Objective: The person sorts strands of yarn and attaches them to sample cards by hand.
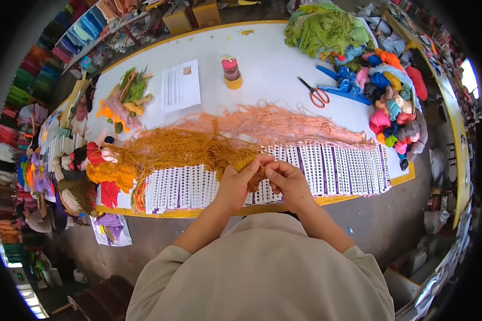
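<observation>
At the near edge of the table, my left hand [235,184] is closed round a gathered bunch of mustard-coloured yarn [177,147]. The bunch's folded end shows above my fingers, and the rest trails left across the table. My right hand [289,184] sits just beside it, thumb and fingertips pinched together at the yarn's end. A thin strand seems to be between them, too small to make out fully. Beneath the yarn stands a long row of white cards with punched holes [337,168]. Loose peach-pink yarn [284,125] lies behind the row.
Red-handled scissors [319,97] and a blue plastic tool [345,85] lie at back right, beside piled colourful yarn skeins [393,96] and green yarn [326,32]. A printed sheet [180,85] and a yarn cone [231,72] stand farther back. Orange yarn [110,174] hangs at left.
</observation>
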A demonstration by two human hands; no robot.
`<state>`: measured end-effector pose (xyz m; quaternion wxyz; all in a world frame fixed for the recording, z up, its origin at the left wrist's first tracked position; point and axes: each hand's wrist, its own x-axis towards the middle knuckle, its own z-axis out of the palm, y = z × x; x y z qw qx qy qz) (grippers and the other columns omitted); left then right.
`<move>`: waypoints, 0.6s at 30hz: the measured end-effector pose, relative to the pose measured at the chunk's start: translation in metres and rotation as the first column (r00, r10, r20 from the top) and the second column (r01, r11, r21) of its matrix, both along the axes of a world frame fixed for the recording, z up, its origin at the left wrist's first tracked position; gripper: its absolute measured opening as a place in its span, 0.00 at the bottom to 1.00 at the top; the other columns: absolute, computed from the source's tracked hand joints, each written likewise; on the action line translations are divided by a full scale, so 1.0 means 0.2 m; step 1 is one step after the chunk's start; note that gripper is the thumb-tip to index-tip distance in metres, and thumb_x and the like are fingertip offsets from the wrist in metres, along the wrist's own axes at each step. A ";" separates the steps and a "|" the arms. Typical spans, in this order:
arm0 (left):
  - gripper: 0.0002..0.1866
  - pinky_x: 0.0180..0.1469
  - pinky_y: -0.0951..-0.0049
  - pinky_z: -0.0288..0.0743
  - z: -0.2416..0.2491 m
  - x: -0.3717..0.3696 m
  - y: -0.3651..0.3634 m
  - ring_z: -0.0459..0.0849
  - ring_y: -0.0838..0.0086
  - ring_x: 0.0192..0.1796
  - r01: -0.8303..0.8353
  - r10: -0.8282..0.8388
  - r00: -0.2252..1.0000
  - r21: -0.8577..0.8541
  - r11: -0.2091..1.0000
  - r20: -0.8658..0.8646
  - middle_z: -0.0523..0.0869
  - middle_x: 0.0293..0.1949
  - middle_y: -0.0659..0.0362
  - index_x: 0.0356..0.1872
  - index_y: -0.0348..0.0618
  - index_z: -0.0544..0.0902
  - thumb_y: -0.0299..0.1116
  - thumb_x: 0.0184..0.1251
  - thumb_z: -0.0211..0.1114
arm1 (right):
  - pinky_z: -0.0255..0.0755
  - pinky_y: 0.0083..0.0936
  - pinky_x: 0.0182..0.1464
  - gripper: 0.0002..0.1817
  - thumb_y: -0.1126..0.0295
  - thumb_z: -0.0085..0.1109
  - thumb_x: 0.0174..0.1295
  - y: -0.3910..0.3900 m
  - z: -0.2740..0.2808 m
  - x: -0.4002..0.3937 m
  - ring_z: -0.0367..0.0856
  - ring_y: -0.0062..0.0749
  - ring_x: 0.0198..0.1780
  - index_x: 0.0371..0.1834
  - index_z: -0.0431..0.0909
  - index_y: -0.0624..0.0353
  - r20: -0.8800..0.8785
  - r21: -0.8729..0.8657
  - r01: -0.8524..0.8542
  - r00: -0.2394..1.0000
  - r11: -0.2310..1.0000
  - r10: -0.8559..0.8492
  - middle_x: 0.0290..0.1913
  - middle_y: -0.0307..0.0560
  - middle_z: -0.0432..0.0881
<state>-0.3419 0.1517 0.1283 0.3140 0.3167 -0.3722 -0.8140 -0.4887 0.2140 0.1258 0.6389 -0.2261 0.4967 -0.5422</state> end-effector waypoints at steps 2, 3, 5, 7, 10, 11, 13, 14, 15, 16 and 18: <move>0.17 0.29 0.84 0.65 -0.01 -0.01 0.03 0.77 0.85 0.30 -0.040 0.045 0.997 -0.068 0.997 0.070 0.85 0.36 0.60 0.51 0.36 0.81 0.38 0.75 0.52 | 0.59 0.12 0.25 0.07 0.68 0.60 0.65 0.03 0.01 -0.02 0.66 0.12 0.24 0.42 0.81 0.57 0.076 -0.002 -0.017 0.997 1.000 0.018 0.28 0.31 0.77; 0.16 0.38 0.78 0.71 -0.01 -0.01 0.04 0.79 0.79 0.39 -0.063 0.068 0.995 -0.063 0.996 0.077 0.84 0.44 0.56 0.51 0.35 0.80 0.36 0.74 0.53 | 0.59 0.12 0.25 0.07 0.68 0.60 0.65 0.04 0.02 -0.03 0.66 0.12 0.24 0.42 0.81 0.57 0.078 -0.012 -0.023 0.997 1.000 0.024 0.28 0.31 0.77; 0.14 0.47 0.72 0.76 -0.01 -0.03 0.09 0.82 0.73 0.48 -0.098 0.104 0.991 -0.064 0.993 0.087 0.83 0.51 0.51 0.50 0.34 0.80 0.34 0.74 0.54 | 0.59 0.10 0.25 0.10 0.66 0.59 0.66 0.06 0.03 -0.05 0.67 0.11 0.24 0.46 0.81 0.56 0.126 -0.011 -0.034 0.991 0.999 0.035 0.29 0.31 0.79; 0.14 0.28 0.84 0.68 0.02 -0.09 0.12 0.77 0.85 0.29 -0.111 0.150 0.978 -0.244 0.963 0.148 0.85 0.34 0.62 0.49 0.34 0.81 0.34 0.72 0.57 | 0.59 0.10 0.25 0.11 0.65 0.59 0.66 0.06 0.01 -0.10 0.68 0.11 0.24 0.48 0.81 0.56 0.143 -0.032 -0.063 0.988 0.998 0.067 0.30 0.31 0.80; 0.14 0.39 0.80 0.76 0.15 -0.18 0.17 0.81 0.81 0.35 -0.110 0.144 0.976 -0.205 0.973 0.162 0.85 0.38 0.60 0.49 0.32 0.81 0.32 0.71 0.58 | 0.60 0.10 0.25 0.11 0.65 0.59 0.66 0.07 0.02 -0.21 0.69 0.10 0.24 0.48 0.81 0.57 0.159 -0.082 -0.110 0.980 0.991 0.122 0.33 0.33 0.83; 0.14 0.39 0.80 0.76 0.13 -0.23 0.18 0.81 0.81 0.35 -0.119 0.154 0.974 -0.207 0.971 0.163 0.85 0.38 0.60 0.49 0.32 0.81 0.32 0.71 0.58 | 0.60 0.10 0.25 0.11 0.66 0.59 0.66 0.08 0.02 -0.26 0.69 0.10 0.24 0.47 0.81 0.57 0.158 -0.103 -0.121 0.978 0.987 0.136 0.33 0.33 0.83; 0.15 0.50 0.76 0.77 0.07 -0.34 0.21 0.82 0.77 0.42 -0.166 0.174 0.984 -0.147 0.975 0.043 0.85 0.42 0.57 0.50 0.30 0.80 0.32 0.71 0.58 | 0.60 0.10 0.25 0.11 0.65 0.58 0.66 0.10 0.02 -0.38 0.68 0.11 0.24 0.46 0.81 0.58 0.156 -0.105 -0.129 0.977 0.986 0.145 0.34 0.34 0.84; 0.15 0.49 0.76 0.77 0.06 -0.42 0.23 0.82 0.77 0.43 -0.191 0.194 0.981 -0.101 0.976 0.020 0.85 0.42 0.57 0.51 0.30 0.79 0.33 0.72 0.57 | 0.60 0.10 0.26 0.11 0.64 0.58 0.66 0.11 0.02 -0.44 0.67 0.11 0.24 0.46 0.80 0.58 0.155 -0.099 -0.131 0.977 0.986 0.145 0.34 0.34 0.84; 0.15 0.49 0.76 0.77 0.05 -0.48 0.24 0.82 0.77 0.43 -0.189 0.192 0.981 -0.100 0.977 0.025 0.85 0.42 0.57 0.51 0.30 0.79 0.33 0.72 0.57 | 0.60 0.11 0.26 0.11 0.64 0.59 0.66 0.12 0.02 -0.51 0.66 0.11 0.24 0.46 0.80 0.58 0.145 -0.101 -0.136 0.978 0.986 0.149 0.34 0.34 0.84; 0.16 0.50 0.76 0.77 0.04 -0.55 0.25 0.83 0.76 0.43 -0.181 0.187 0.981 -0.116 0.977 0.042 0.85 0.43 0.57 0.51 0.30 0.79 0.33 0.72 0.57 | 0.60 0.11 0.26 0.11 0.64 0.58 0.66 0.14 0.02 -0.58 0.66 0.11 0.24 0.46 0.80 0.58 0.150 -0.093 -0.136 0.977 0.986 0.149 0.34 0.33 0.83; 0.16 0.50 0.75 0.77 0.04 -0.68 0.27 0.83 0.76 0.43 -0.175 0.184 0.981 -0.131 0.976 0.062 0.85 0.43 0.57 0.51 0.30 0.78 0.34 0.72 0.57 | 0.60 0.11 0.27 0.12 0.63 0.58 0.66 0.15 0.00 -0.72 0.66 0.11 0.24 0.46 0.80 0.57 0.160 -0.075 -0.154 0.973 0.985 0.164 0.34 0.32 0.82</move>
